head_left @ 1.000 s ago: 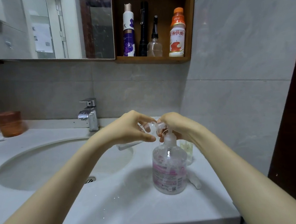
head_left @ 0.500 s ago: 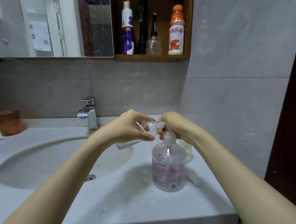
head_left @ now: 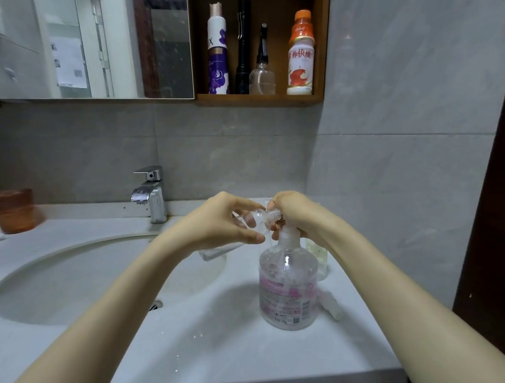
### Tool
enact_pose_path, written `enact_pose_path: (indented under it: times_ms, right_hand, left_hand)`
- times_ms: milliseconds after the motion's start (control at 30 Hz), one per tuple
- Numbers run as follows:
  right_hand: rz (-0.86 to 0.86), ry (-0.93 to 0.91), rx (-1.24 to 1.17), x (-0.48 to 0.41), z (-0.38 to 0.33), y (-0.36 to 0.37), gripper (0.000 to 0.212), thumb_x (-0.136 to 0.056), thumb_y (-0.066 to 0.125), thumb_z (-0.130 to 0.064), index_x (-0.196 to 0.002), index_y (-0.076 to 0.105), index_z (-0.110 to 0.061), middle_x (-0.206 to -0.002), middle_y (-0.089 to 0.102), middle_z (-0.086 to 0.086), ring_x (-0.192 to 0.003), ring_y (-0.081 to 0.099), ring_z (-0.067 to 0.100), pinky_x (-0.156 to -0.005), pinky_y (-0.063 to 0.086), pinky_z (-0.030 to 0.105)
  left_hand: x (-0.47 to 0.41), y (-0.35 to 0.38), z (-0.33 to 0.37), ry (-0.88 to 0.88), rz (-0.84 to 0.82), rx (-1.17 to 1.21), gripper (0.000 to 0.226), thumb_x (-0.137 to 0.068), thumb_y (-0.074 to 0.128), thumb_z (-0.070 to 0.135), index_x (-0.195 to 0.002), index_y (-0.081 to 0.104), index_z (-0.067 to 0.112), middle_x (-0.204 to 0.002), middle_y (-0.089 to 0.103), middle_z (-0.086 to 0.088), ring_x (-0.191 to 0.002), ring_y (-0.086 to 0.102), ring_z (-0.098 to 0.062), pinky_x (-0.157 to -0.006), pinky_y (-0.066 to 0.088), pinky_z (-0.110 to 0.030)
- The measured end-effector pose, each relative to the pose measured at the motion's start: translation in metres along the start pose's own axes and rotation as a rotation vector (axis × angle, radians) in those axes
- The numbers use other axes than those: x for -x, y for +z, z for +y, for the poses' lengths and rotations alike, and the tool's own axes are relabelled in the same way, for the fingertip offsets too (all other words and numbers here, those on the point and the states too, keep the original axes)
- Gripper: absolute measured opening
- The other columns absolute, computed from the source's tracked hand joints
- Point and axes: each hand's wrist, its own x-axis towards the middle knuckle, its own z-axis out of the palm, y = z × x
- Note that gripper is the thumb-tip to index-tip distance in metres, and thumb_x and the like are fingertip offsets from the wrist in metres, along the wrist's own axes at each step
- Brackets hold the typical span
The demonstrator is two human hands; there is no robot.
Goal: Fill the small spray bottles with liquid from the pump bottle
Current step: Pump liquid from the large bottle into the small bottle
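The small spray bottle point(head_left: 255, 221) is gripped tilted by the left hand point(head_left: 220, 220), mouth at the spout to catch liquid, while the pump bottle point(head_left: 288, 290) head is clasped by the right hand point(head_left: 299, 215).

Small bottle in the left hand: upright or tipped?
Tipped: the small bottle lies roughly sideways, mouth toward the pump bottle nozzle.

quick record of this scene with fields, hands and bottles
left hand: holds small spray bottle, tilted, neck toward the pump head
right hand: curled over the head of the pump bottle
pump bottle: upright on counter, right of sink
second small bottle: upright behind pump bottle
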Motion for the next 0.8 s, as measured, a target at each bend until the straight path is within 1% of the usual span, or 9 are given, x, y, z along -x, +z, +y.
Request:
enact_pose_path:
  times_ms: [167, 300, 400, 467, 533, 567, 700, 767, 800]
  right_hand:
    - [-0.002, -0.021, 0.004, -0.001, 0.002, 0.005, 0.029, -0.096, 0.037, -0.005, -0.071, 0.045, -0.016, -0.068, 0.049, 0.002, -0.054, 0.049, 0.013, -0.050, 0.043, 0.023]
    - [0.000, -0.006, -0.001, 0.000, 0.002, 0.005, 0.028, -0.096, 0.038, -0.005, -0.071, 0.045, -0.015, -0.067, 0.049, 0.002, -0.052, 0.049, 0.012, -0.044, 0.043, 0.020]
    - [0.004, -0.004, -0.021, 0.001, 0.002, 0.004, 0.027, -0.095, 0.038, -0.005, -0.072, 0.046, -0.015, -0.069, 0.049, 0.002, -0.055, 0.050, 0.013, -0.049, 0.044, 0.022]
    - [-0.003, 0.032, -0.057, 0.003, 0.001, 0.004, 0.024, -0.095, 0.039, -0.006, -0.075, 0.049, -0.014, -0.068, 0.051, 0.003, -0.056, 0.051, 0.014, -0.055, 0.046, 0.025]
    - [-0.019, 0.098, -0.062, 0.004, -0.002, 0.004, 0.021, -0.095, 0.035, -0.006, -0.084, 0.053, -0.007, -0.065, 0.051, 0.005, -0.055, 0.052, 0.017, -0.066, 0.048, 0.030]
    - [-0.025, 0.129, -0.043, 0.005, -0.003, 0.004, 0.022, -0.095, 0.033, -0.006, -0.089, 0.054, -0.003, -0.063, 0.052, 0.006, -0.055, 0.052, 0.018, -0.069, 0.047, 0.032]
    - [-0.016, 0.142, 0.009, 0.009, -0.011, 0.001, 0.026, -0.094, 0.031, -0.007, -0.097, 0.056, -0.002, -0.062, 0.054, 0.005, -0.058, 0.055, 0.020, -0.066, 0.047, 0.031]
    - [-0.019, 0.189, 0.061, 0.010, -0.017, 0.002, 0.022, -0.093, 0.035, -0.004, -0.096, 0.056, -0.003, -0.064, 0.053, 0.006, -0.059, 0.053, 0.019, -0.070, 0.047, 0.031]
    - [-0.025, 0.218, 0.080, 0.011, -0.019, 0.003, 0.022, -0.093, 0.037, -0.003, -0.099, 0.058, -0.005, -0.064, 0.052, 0.007, -0.060, 0.052, 0.019, -0.074, 0.047, 0.032]
  left_hand:
    - [-0.001, 0.001, -0.005, -0.009, 0.006, 0.007, 0.050, -0.072, 0.080, 0.022, -0.120, 0.064, 0.023, -0.095, 0.069, -0.001, -0.075, 0.063, -0.012, -0.086, 0.050, -0.034]
    - [-0.001, 0.003, -0.007, -0.011, 0.001, 0.025, 0.050, -0.073, 0.080, 0.021, -0.120, 0.063, 0.022, -0.096, 0.069, 0.000, -0.073, 0.061, -0.009, -0.084, 0.050, -0.031]
    - [0.000, 0.003, -0.007, -0.011, 0.005, 0.029, 0.050, -0.073, 0.080, 0.020, -0.120, 0.063, 0.021, -0.095, 0.069, -0.001, -0.072, 0.061, -0.009, -0.084, 0.050, -0.031]
    - [0.001, 0.003, -0.007, -0.012, 0.010, 0.041, 0.049, -0.073, 0.080, 0.019, -0.119, 0.064, 0.021, -0.094, 0.069, -0.001, -0.069, 0.059, -0.007, -0.082, 0.050, -0.029]
    - [0.001, 0.001, -0.007, -0.009, 0.011, 0.045, 0.048, -0.073, 0.079, 0.019, -0.119, 0.064, 0.022, -0.093, 0.068, 0.000, -0.065, 0.057, -0.004, -0.078, 0.049, -0.027]
    - [0.001, 0.000, -0.007, -0.008, 0.010, 0.041, 0.048, -0.073, 0.079, 0.020, -0.118, 0.064, 0.023, -0.092, 0.068, 0.001, -0.066, 0.057, -0.005, -0.079, 0.049, -0.028]
    - [-0.001, -0.004, -0.004, 0.005, 0.021, 0.033, 0.049, -0.073, 0.080, 0.022, -0.119, 0.064, 0.025, -0.092, 0.068, 0.003, -0.070, 0.060, -0.007, -0.082, 0.050, -0.029]
    - [-0.001, -0.004, -0.003, 0.011, 0.026, 0.031, 0.050, -0.073, 0.080, 0.022, -0.120, 0.064, 0.025, -0.092, 0.068, 0.003, -0.070, 0.060, -0.006, -0.082, 0.051, -0.029]
    - [-0.002, -0.004, -0.003, 0.014, 0.029, 0.025, 0.050, -0.072, 0.080, 0.022, -0.119, 0.064, 0.025, -0.093, 0.068, 0.003, -0.070, 0.060, -0.007, -0.082, 0.051, -0.029]
